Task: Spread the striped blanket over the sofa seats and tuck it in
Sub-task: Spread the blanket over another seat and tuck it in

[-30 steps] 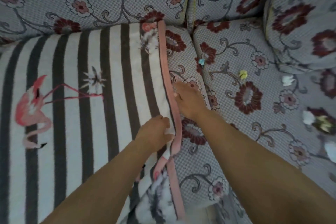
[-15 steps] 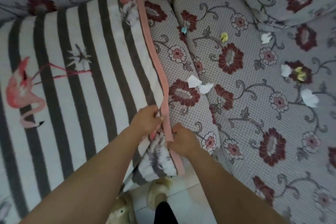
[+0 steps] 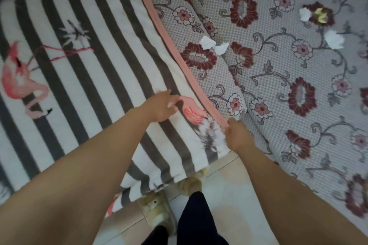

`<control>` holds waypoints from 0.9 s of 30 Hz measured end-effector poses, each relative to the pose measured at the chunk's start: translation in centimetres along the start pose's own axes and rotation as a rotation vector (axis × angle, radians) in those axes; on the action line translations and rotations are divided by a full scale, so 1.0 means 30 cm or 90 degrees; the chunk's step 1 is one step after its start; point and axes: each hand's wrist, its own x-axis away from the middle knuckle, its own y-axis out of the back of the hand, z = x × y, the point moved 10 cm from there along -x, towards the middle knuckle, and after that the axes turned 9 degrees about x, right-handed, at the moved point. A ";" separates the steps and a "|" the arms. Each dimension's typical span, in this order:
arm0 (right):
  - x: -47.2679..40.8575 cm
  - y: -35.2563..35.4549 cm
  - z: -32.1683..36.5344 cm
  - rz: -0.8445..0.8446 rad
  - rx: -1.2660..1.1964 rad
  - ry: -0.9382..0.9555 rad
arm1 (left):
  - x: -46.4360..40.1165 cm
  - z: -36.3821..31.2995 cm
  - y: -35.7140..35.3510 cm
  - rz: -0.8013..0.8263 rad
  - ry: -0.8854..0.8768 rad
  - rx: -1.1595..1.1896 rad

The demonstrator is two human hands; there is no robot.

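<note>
Upholstery of grey woven fabric printed with dark red flowers covers the sofa (image 3: 278, 89), and only its left seat is hidden so far. Over that seat lies the black-and-white striped blanket with pink flamingos (image 3: 95, 69), its pink bound edge (image 3: 169, 42) running diagonally from the backrest down to the seat front, while its lower part hangs over the front toward the pale tiled floor (image 3: 229, 205). By my reading the task is roughly half done: one seat is covered, the flowered seats to the right are bare, and no tucking along the front shows yet (the back crease is out of view).

Scattered on the bare seats are crumpled scraps of white and yellow paper (image 3: 214, 45), which would end up under the blanket if not cleared.

Both forearms reach forward and down. The left hand (image 3: 159, 107) lies on the blanket near the flamingo print, fingers extended and relaxed, pressing rather than gripping. The right hand (image 3: 237, 135) pinches the blanket's corner where the pink edge ends, fingers curled on the cloth.
</note>
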 end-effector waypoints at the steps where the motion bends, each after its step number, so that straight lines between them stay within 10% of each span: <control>1: 0.004 -0.005 -0.008 -0.018 0.021 -0.006 | 0.003 -0.004 -0.008 0.005 -0.012 -0.015; 11: 0.081 0.093 0.251 -0.159 0.024 0.119 | 0.090 0.086 0.031 -0.075 -0.015 0.020; 21: 0.305 -0.006 0.949 -0.048 0.133 0.502 | 0.581 0.570 0.170 -0.263 0.143 0.194; 27: 0.557 -0.439 1.080 0.087 0.490 0.766 | 0.828 0.840 0.021 -0.370 0.218 0.285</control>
